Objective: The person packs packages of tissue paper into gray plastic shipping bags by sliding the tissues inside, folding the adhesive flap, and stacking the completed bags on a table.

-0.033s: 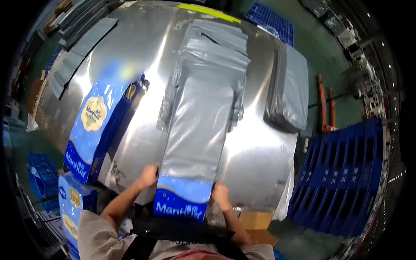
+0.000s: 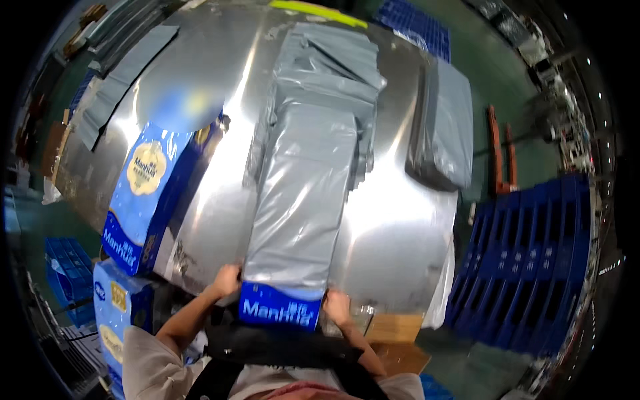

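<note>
A long blue pack point(image 2: 280, 308) lies on the metal table just in front of my body. Its far part is inside a grey plastic mailing bag point(image 2: 300, 193), and only the near end shows. At the near left corner of the bag, my left hand point(image 2: 227, 280) is closed on the bag's edge. My right hand point(image 2: 336, 307) grips the opposite edge, beside the pack's right side. The fingertips of both hands are partly hidden. Beneath the bag and beyond it lie more flat grey bags point(image 2: 327, 57).
Another blue pack point(image 2: 147, 180) stands to the left, with one more point(image 2: 113, 307) below it. On the right of the metal table point(image 2: 393, 267) rests a filled grey bag point(image 2: 443, 127). Blue pallets point(image 2: 520, 267) stand at the right, and a cardboard box point(image 2: 393, 328) is near my right arm.
The grey bag now covers more of the blue pack, leaving a shorter blue end showing. Both hands stay at the bag's near edges.
</note>
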Demonstrator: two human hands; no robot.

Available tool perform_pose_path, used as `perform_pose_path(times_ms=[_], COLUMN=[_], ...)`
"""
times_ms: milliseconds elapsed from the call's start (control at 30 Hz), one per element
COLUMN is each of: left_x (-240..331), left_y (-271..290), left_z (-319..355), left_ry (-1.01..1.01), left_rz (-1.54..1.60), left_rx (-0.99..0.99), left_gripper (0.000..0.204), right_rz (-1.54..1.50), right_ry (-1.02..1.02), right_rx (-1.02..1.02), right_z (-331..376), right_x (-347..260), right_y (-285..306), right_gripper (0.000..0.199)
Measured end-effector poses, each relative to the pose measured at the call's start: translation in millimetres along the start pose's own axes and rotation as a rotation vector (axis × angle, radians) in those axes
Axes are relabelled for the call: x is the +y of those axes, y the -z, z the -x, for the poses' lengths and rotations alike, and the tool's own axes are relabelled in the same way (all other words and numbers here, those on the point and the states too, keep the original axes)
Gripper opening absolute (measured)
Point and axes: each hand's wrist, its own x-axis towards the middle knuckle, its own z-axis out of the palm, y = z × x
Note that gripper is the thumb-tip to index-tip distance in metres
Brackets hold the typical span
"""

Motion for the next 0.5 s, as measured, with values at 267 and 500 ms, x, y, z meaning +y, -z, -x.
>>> perform_pose_path(times_ms=[267, 500], left_x=[20.6, -27.7], left_y=[-56.4, -26.0], left_z=[39.4, 67.2], left_ry=[0.156, 0.008], left_rz=[0.811, 0.081], left_rx=[-0.046, 0.176], left_gripper=[0.038, 0.030], right_rz=[-0.570, 0.081], right_ry=[-0.068, -0.170], right_rx=[-0.215, 0.114], right_z=[29.4, 34.5], right_x=[-27.7, 21.3], right_y=[-62.2, -37.5], right_gripper=[0.044, 0.038])
